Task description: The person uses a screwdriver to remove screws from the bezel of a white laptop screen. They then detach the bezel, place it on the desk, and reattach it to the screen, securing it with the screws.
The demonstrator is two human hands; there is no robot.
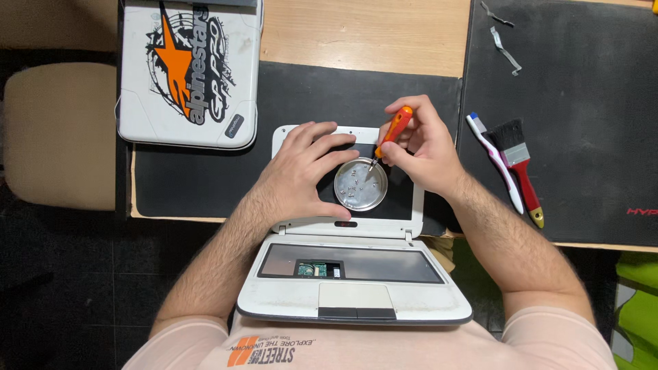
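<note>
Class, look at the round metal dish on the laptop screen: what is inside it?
Several small screws lie scattered in the round metal dish. The screwdriver tip reaches over its rim; nothing hides the inside.

Site: home repair bench | Evidence: wooden tabletop (pixel 363 34) covered by dark work mats (pixel 569 123); opened white laptop (pixel 353 274) with keyboard removed; second closed laptop (pixel 188 72); round metal dish (pixel 360 183) holding screws; paintbrush (pixel 519 161) and toothbrush (pixel 495 161) laid alongside; beige chair (pixel 58 133) beside tabletop.
</note>
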